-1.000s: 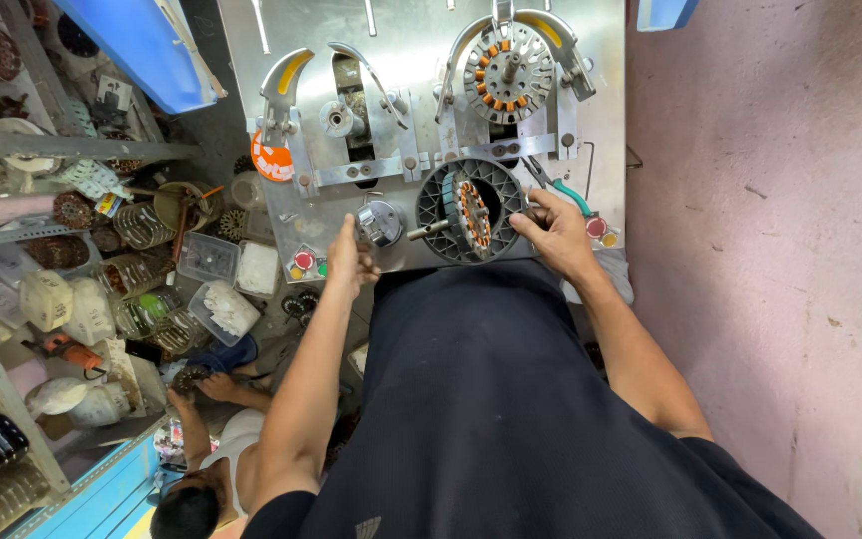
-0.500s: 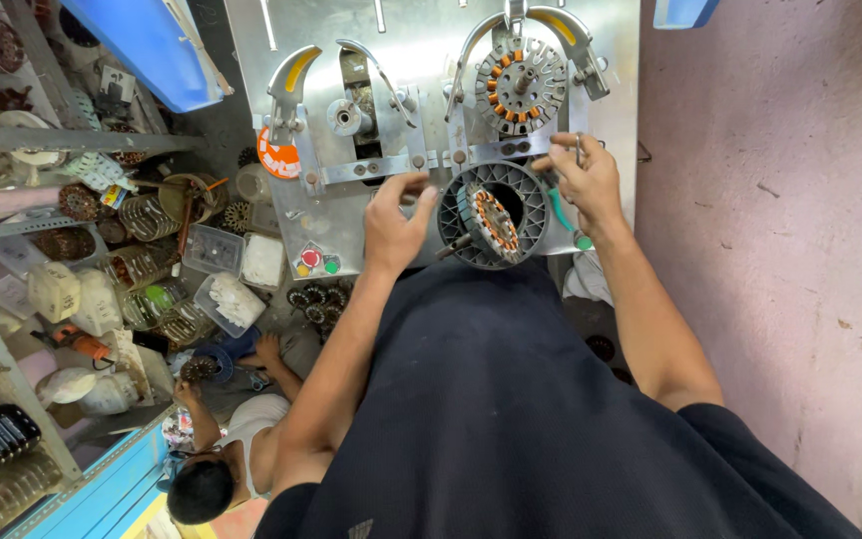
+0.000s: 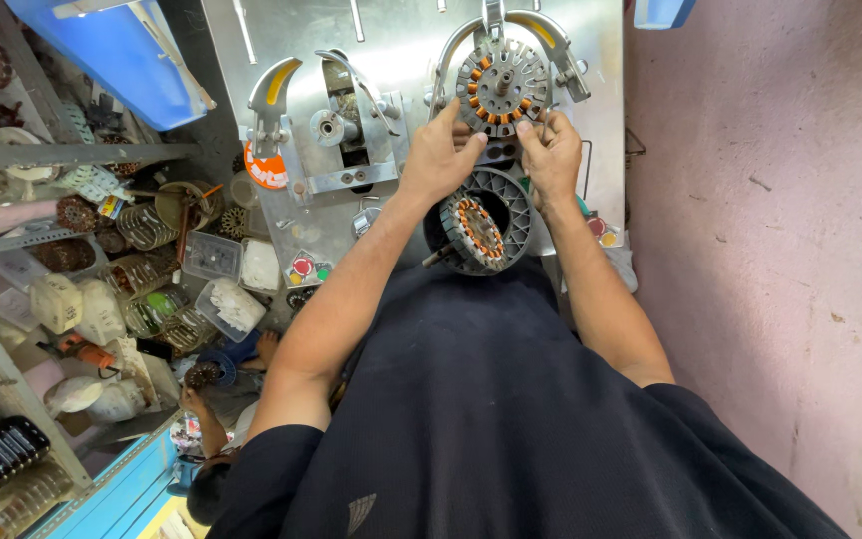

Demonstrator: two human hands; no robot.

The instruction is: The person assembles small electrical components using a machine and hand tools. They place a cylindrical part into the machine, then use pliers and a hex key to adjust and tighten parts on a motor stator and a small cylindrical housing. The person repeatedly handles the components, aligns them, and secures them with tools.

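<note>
A tall steel machine panel fills the wall ahead, with a pink wall to the right and cluttered shelves of wound coils, plastic tubs and pale housings off to the left. The person in the dark shirt leans in close, both bare arms stretched up to the panel. Low on the panel, just above the shirt, sits a round grey ribbed housing with a copper-wound core tilted inside it. Directly above it, mounted on the machine's spindle under a curved metal guard, is the wound stator, a toothed grey disc ringed with orange coils. The left hand rests at the stator's lower left edge, fingers curled loosely together and the thumb reaching toward the rim. The right hand is at the lower right edge, fingers closed with the thumb up against the rim; whether it pinches a wire I cannot tell. Another person sits on the floor at lower left.
</note>
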